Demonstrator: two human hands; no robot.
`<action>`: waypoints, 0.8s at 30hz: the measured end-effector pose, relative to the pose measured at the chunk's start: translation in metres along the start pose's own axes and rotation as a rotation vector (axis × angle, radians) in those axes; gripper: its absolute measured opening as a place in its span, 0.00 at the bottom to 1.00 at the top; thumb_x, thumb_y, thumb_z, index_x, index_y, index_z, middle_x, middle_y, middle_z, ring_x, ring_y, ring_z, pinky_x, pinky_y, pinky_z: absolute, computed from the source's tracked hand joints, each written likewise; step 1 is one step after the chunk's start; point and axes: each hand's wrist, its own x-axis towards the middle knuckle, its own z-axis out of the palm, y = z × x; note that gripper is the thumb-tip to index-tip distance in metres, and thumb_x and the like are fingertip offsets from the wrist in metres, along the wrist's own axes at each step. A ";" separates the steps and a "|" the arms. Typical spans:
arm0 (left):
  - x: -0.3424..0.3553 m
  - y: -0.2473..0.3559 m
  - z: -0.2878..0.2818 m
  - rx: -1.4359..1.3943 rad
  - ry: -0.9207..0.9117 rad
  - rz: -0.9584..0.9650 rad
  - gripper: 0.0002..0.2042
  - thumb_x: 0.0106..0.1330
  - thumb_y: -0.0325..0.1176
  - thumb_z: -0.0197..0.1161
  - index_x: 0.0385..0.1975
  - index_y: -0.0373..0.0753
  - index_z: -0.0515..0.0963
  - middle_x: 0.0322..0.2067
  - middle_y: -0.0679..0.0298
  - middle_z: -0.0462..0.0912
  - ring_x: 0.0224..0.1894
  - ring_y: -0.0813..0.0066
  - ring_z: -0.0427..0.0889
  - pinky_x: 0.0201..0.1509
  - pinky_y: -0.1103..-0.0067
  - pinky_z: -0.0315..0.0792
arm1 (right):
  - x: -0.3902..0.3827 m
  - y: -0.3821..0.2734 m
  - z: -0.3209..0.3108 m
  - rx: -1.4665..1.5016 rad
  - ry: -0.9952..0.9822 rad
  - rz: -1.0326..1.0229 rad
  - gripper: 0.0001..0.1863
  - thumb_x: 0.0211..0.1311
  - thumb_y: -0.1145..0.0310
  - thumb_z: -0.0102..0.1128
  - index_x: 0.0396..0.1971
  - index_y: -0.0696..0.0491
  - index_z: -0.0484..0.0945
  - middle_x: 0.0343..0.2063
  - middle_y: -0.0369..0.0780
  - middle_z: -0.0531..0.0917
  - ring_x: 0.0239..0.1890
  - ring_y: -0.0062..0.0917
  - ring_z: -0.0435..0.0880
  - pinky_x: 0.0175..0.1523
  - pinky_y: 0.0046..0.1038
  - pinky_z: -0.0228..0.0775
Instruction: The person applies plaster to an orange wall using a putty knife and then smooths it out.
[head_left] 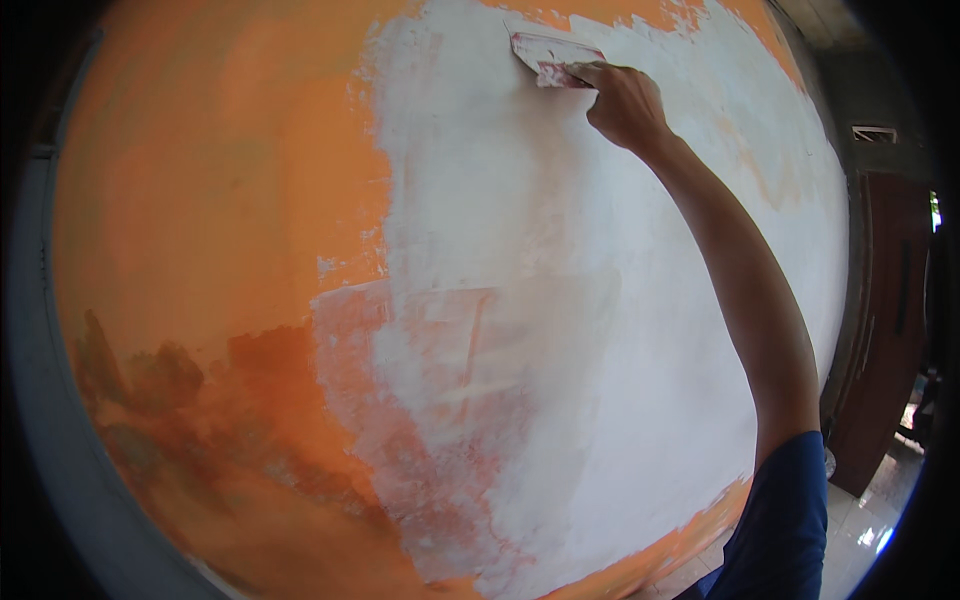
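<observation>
Up high, the right hand (625,100) grips a flat scraper (552,58), its blade pressed against the wall (220,220) near the top of the white plaster patch (600,330). Orange paint shows to the left and below. A brown door (885,330) stands at the right.

Open wall (560,300) all around, door (885,330) far right

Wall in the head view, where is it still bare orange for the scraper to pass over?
The orange wall is uncoated left of the white putty, plus thin strips along the top and lower right edges. The right hand presses the scraper at the top.
</observation>
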 end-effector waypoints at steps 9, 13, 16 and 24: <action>-0.031 -0.022 -0.011 0.005 0.038 0.027 0.38 0.58 0.47 0.59 0.66 0.43 0.51 0.62 0.54 0.62 0.62 0.53 0.64 0.60 0.55 0.67 | -0.074 0.010 -0.047 0.135 -0.072 -0.059 0.26 0.40 0.85 0.48 0.41 0.48 0.82 0.37 0.41 0.84 0.37 0.36 0.82 0.41 0.34 0.75; -0.034 -0.006 -0.007 0.018 0.014 0.019 0.38 0.58 0.47 0.59 0.66 0.43 0.50 0.63 0.54 0.61 0.62 0.53 0.64 0.60 0.56 0.67 | -0.006 0.038 -0.062 0.045 0.119 0.124 0.27 0.41 0.81 0.49 0.44 0.44 0.81 0.27 0.45 0.83 0.30 0.37 0.81 0.37 0.35 0.73; -0.040 -0.012 -0.010 0.007 0.016 0.014 0.38 0.58 0.48 0.59 0.66 0.43 0.50 0.63 0.54 0.61 0.62 0.53 0.64 0.60 0.56 0.67 | 0.027 0.034 -0.038 0.002 0.090 0.139 0.28 0.41 0.80 0.52 0.46 0.43 0.80 0.29 0.44 0.83 0.33 0.38 0.81 0.41 0.37 0.74; -0.048 -0.015 -0.011 0.001 0.031 0.033 0.39 0.58 0.49 0.60 0.67 0.43 0.49 0.63 0.54 0.61 0.62 0.54 0.65 0.60 0.56 0.67 | -0.039 0.000 -0.014 0.020 -0.070 -0.090 0.24 0.39 0.86 0.50 0.38 0.51 0.82 0.37 0.43 0.83 0.37 0.36 0.82 0.40 0.32 0.76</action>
